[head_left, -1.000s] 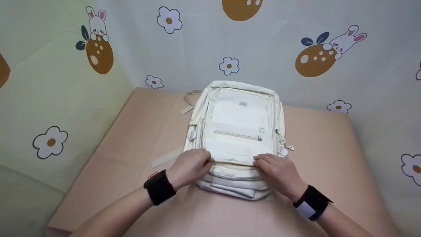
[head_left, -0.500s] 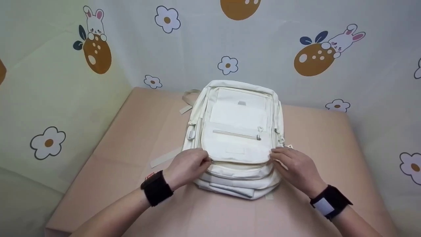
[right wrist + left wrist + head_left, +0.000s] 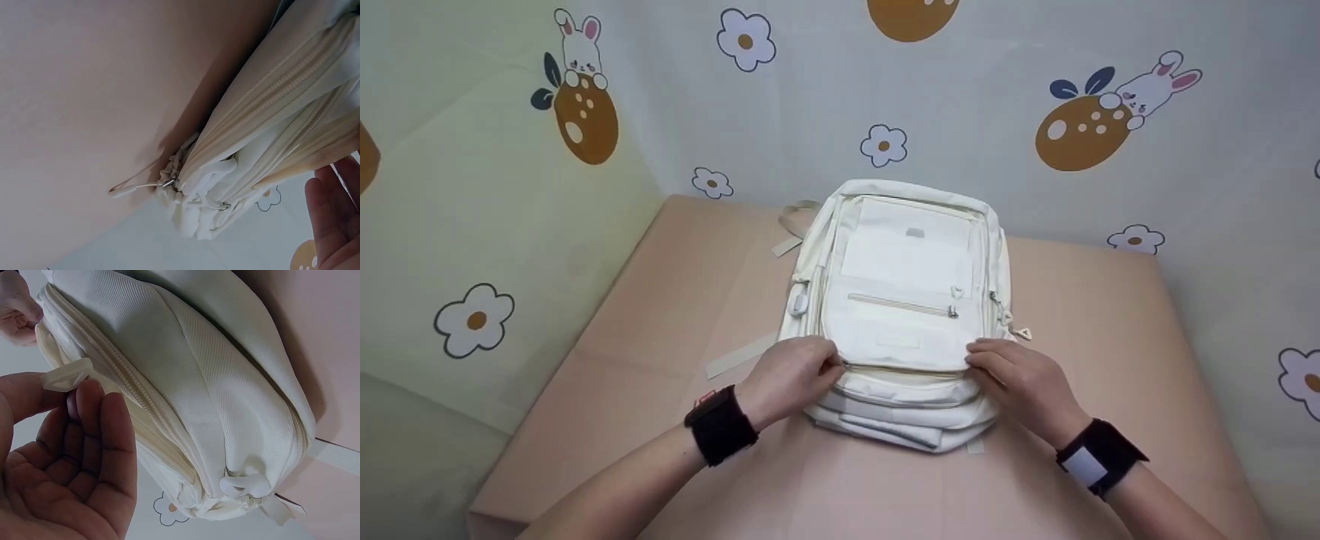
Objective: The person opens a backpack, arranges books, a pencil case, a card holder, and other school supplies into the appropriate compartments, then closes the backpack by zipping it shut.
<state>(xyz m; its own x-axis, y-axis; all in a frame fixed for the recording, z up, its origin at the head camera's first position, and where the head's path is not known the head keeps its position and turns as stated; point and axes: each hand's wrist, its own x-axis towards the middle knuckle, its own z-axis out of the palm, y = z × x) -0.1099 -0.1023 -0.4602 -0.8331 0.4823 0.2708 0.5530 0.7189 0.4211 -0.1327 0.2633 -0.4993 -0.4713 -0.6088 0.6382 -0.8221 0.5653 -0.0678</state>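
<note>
A cream backpack (image 3: 911, 259) lies front side up on the pink table, its rounded top toward the back wall. My left hand (image 3: 789, 379) pinches a whitish zipper pull (image 3: 67, 376) between thumb and forefinger; the other fingers curl loosely. This pull is at the left end of the curved front-pocket zipper (image 3: 126, 379). Across from it, my right hand (image 3: 1027, 379) pinches the pocket's right edge, near the same zipper. In the right wrist view, fingers (image 3: 332, 208) touch the fabric edge, and the thumb is out of sight.
Triangular zipper pulls (image 3: 1021, 333) hang off the bag's right side. A webbing strap (image 3: 742, 358) and a strap loop (image 3: 797, 219) lie on the left. Patterned cloth (image 3: 810, 97) hangs behind the pink table (image 3: 1110, 322).
My right hand has slid rightward along the pocket edge, then come slightly back left. The left hand stays at the zipper's left end.
</note>
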